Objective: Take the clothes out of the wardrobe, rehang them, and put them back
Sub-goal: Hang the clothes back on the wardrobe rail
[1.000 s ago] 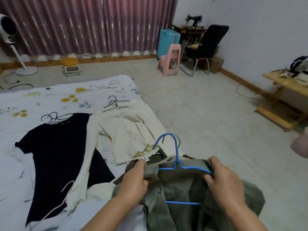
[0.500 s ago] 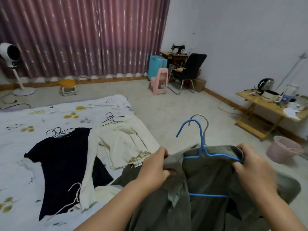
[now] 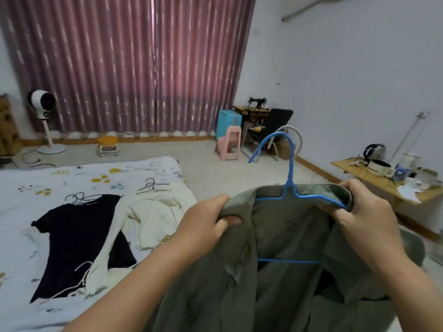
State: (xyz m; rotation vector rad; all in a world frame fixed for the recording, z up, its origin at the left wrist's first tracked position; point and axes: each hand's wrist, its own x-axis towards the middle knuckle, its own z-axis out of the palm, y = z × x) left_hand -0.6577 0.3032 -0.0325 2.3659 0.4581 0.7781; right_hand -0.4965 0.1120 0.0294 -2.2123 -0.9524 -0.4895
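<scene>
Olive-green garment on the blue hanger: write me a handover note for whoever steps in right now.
Left hand: grips the olive-green garment at its left shoulder.
Right hand: grips the right shoulder, over the end of the blue hanger.
A second, pale hook shows behind the blue one.
On the bed: black top and cream top, each with black hangers at the neck; a white hanger lies on the black top.
Done: clothes are out; the green garment is nearly seated on its hanger.
Left: settle it, deal with the other two, return everything to the wardrobe, which is not in view.
</scene>
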